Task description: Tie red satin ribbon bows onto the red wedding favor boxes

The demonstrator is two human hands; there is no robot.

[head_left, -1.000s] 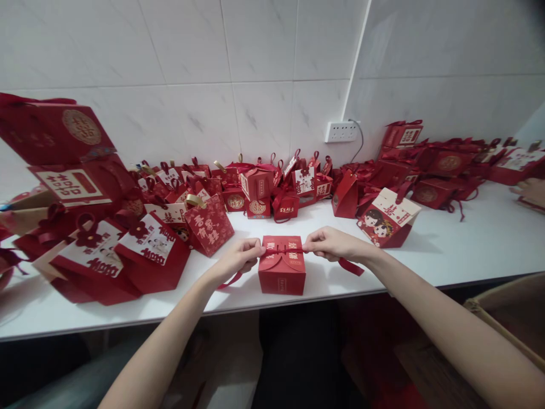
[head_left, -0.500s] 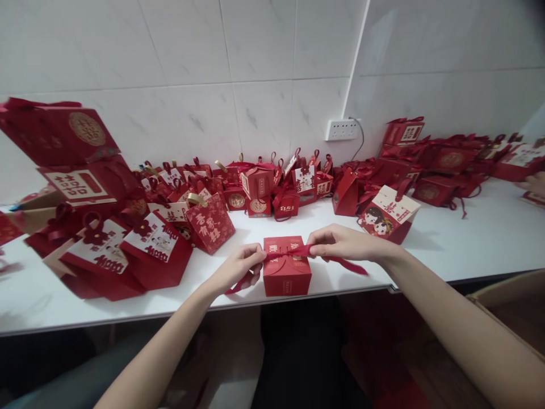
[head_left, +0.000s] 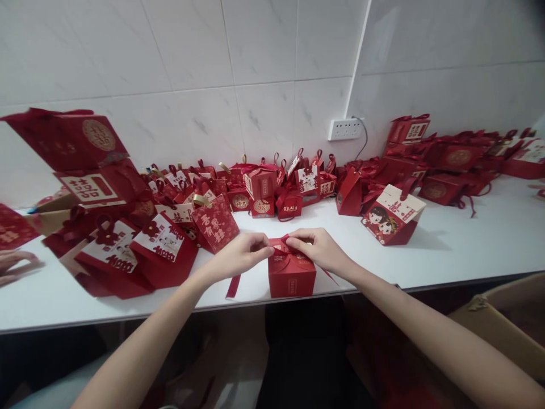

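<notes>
A small red gift box (head_left: 292,282) with gold lettering stands upright near the front edge of the white table. Dark red ribbon (head_left: 233,286) runs over its top, one tail lying to the left and another trailing to the right. At the box's upper left, my left hand (head_left: 247,251) is closed in a pinch on the ribbon. My right hand (head_left: 318,247) pinches a raised bend of the ribbon above the box top, thumb and forefinger together. The fingers partly cover the ribbon's crossing, so whether it is knotted cannot be made out.
Red gift bags (head_left: 164,250) and stacked boxes (head_left: 96,187) stand on the left. More line the tiled wall, below a socket strip (head_left: 344,129). One house-shaped box (head_left: 394,216) is at right. Another person's hand (head_left: 15,266) shows at far left; a cardboard box (head_left: 498,309) sits lower right.
Both hands have come closer together over the box. The ribbon, stretched straight across earlier, now rises in a bend at my right fingers. Another person's hand has appeared at far left.
</notes>
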